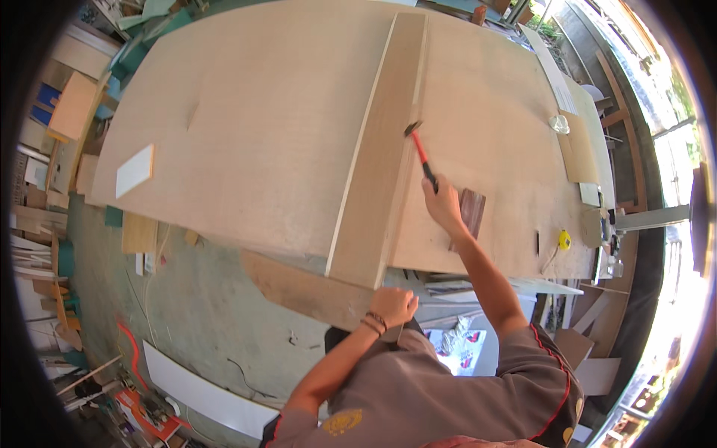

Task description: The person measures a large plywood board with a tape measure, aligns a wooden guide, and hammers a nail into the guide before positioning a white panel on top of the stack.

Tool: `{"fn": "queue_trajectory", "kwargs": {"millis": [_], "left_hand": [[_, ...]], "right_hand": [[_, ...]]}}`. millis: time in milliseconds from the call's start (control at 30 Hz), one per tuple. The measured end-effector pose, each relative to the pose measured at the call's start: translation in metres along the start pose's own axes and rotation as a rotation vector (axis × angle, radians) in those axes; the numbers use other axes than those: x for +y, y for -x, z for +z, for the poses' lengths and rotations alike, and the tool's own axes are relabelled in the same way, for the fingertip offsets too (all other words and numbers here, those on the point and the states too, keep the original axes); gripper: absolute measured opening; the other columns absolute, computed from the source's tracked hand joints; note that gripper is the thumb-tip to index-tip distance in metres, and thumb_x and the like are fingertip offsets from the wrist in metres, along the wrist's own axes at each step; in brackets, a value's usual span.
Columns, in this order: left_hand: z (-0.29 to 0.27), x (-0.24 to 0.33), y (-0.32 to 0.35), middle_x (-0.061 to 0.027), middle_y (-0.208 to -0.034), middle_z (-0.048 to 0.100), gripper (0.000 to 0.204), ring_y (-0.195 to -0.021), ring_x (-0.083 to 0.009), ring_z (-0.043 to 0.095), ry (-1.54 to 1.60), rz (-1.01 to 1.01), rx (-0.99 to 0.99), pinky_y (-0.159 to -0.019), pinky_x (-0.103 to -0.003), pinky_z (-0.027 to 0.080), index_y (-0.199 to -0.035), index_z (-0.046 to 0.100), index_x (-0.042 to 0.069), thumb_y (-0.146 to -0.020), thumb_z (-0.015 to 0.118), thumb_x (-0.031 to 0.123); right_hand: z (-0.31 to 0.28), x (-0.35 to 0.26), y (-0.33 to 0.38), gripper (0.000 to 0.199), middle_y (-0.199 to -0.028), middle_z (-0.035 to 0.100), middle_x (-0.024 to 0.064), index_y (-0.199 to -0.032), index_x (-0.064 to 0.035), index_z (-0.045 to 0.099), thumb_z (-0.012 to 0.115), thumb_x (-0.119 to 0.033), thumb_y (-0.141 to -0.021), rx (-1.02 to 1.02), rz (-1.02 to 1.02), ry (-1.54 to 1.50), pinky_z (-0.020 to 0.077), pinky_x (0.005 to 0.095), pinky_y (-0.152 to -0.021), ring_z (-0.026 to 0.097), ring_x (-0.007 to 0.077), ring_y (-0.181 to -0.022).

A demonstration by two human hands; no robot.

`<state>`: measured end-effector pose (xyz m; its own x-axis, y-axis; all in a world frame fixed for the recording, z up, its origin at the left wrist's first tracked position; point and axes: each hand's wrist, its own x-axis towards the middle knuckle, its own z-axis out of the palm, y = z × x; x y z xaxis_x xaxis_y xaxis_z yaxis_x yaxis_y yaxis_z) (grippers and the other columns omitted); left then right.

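My right hand (444, 201) is wrapped round the black grip of a hammer (424, 155) with a red shaft. The hammer's dark head is over the right edge of a long, narrow wooden panel (381, 149) with pale strips along its sides. That panel lies lengthwise on a large plywood sheet (254, 112) and reaches past its near edge. Close to the panel's near end, my left hand (393, 306) is closed in a fist below the sheet's edge. Whatever it may hold is hidden. A dark brown wooden block (472, 210) lies just right of my right hand.
A yellow tape measure (565, 239) and a crumpled clear wrapper (559, 124) lie to the right. At the left is a white rectangular piece (135, 172). A curved board (299, 287) juts out under the near edge. An orange machine (146, 414) stands on the floor at lower left.
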<state>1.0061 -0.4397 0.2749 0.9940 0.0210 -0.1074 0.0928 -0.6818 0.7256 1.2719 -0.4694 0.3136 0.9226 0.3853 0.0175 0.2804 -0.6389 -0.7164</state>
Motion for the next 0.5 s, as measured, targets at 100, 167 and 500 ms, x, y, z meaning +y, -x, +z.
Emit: {"fn": "queue_trajectory", "kwargs": {"millis": [100, 167, 500], "left_hand": [[-0.003, -0.002, -0.001, -0.0157, -0.061, 0.065, 0.034, -0.058, -0.0355, 0.065, -0.047, 0.018, -0.005, -0.054, -0.048, 0.051, -0.063, 0.065, 0.008, -0.088, 0.062, 0.032], [-0.002, -0.004, -0.001, -0.0135, -0.058, 0.063, 0.034, -0.053, -0.0336, 0.063, -0.045, 0.022, 0.018, -0.052, -0.046, 0.05, -0.061, 0.064, 0.008, -0.086, 0.063, 0.032], [0.009, -0.003, -0.01, -0.0105, -0.059, 0.065, 0.033, -0.052, -0.0303, 0.064, -0.095, -0.07, -0.03, -0.049, -0.044, 0.05, -0.061, 0.063, 0.01, -0.088, 0.061, 0.029]], "right_hand": [[0.026, 0.002, -0.104, 0.033, -0.086, 0.064, 0.0265, -0.108, 0.0002, 0.058, 0.052, -0.032, -0.102, 0.232, -0.053, -0.188, 0.0466, 0.0514, -0.068, 0.063, 0.0449, -0.079], [0.038, 0.0, -0.167, 0.032, -0.089, 0.065, 0.0263, -0.116, -0.0025, 0.056, 0.049, -0.031, -0.102, 0.243, 0.027, -0.156, 0.0472, 0.0519, -0.071, 0.064, 0.0456, -0.084], [0.061, -0.023, -0.34, 0.037, -0.095, 0.069, 0.0261, -0.135, -0.0162, 0.046, 0.043, -0.034, -0.103, 0.244, -0.101, 0.011, 0.0493, 0.0581, -0.075, 0.066, 0.0479, -0.09]]}}
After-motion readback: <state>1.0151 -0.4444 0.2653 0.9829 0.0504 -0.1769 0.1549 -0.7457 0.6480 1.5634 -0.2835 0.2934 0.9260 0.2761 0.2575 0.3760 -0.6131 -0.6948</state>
